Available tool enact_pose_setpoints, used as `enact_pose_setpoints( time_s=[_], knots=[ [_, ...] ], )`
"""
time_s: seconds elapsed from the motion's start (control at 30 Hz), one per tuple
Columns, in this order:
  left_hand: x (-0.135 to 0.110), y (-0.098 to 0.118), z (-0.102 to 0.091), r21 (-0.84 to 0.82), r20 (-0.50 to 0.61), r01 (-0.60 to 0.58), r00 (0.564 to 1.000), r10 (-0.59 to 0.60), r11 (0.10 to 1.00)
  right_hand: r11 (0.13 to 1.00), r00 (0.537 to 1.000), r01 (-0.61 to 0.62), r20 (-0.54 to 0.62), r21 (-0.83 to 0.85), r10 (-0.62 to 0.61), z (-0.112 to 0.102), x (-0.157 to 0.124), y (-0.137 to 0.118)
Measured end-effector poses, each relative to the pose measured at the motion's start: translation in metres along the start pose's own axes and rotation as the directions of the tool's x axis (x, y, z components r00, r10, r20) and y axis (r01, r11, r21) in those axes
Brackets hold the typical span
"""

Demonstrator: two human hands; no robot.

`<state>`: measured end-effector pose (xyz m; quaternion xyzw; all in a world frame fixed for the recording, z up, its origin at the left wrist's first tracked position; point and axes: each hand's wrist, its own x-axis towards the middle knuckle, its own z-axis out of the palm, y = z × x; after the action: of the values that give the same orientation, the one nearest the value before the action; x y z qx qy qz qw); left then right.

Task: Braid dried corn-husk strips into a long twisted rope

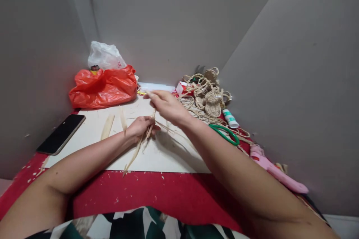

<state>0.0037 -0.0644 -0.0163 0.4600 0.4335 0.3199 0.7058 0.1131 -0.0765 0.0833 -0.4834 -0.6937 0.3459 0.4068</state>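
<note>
My left hand (140,126) is closed round a bunch of pale dried straw strips (137,149) that trail toward me over a white board (168,157). My right hand (166,105) is raised just above and behind it, fingers pinched on a thin strand that runs up from the bunch. Two loose straw strips (108,127) lie flat on the board to the left of my hands.
A black phone (61,133) lies at the board's left edge. A red plastic bag (103,86) with a white bag (105,56) on it sits at the back left. Braided straw rope and woven pieces (209,95), green scissors (226,134), a glue tube (230,118) and a pink tool (277,173) lie on the right. Grey walls close in all round.
</note>
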Motion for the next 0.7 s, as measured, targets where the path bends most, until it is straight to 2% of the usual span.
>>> enact_pose_setpoints(
  time_s=[0.1,0.2,0.43,0.53,0.6,0.7],
  knots=[
    [0.001,0.001,-0.001,-0.078,0.045,0.015,0.999,-0.012,0.997,0.983,0.992,-0.125,0.018,0.131,0.124,-0.035,-0.017,0.029],
    [0.001,0.004,0.000,-0.140,0.074,0.011,0.997,-0.001,0.990,0.952,0.978,-0.210,0.048,0.223,0.204,-0.050,-0.029,0.050],
    [0.001,0.008,0.002,-0.093,0.122,0.036,0.992,-0.024,0.995,0.958,0.968,-0.249,0.051,0.144,0.245,-0.039,-0.030,0.064],
    [0.002,0.008,0.001,-0.079,0.153,0.041,0.988,-0.029,0.996,0.935,0.959,-0.284,0.047,0.212,0.281,-0.034,-0.027,0.066],
    [0.003,0.007,0.000,-0.088,0.138,0.033,0.990,-0.021,0.996,0.856,0.935,-0.355,0.118,0.377,0.336,-0.031,-0.028,0.063],
    [0.004,0.006,-0.001,-0.101,0.116,0.037,0.993,-0.025,0.994,0.627,0.883,-0.468,0.289,0.623,0.371,-0.032,-0.034,0.051]
  ],
)
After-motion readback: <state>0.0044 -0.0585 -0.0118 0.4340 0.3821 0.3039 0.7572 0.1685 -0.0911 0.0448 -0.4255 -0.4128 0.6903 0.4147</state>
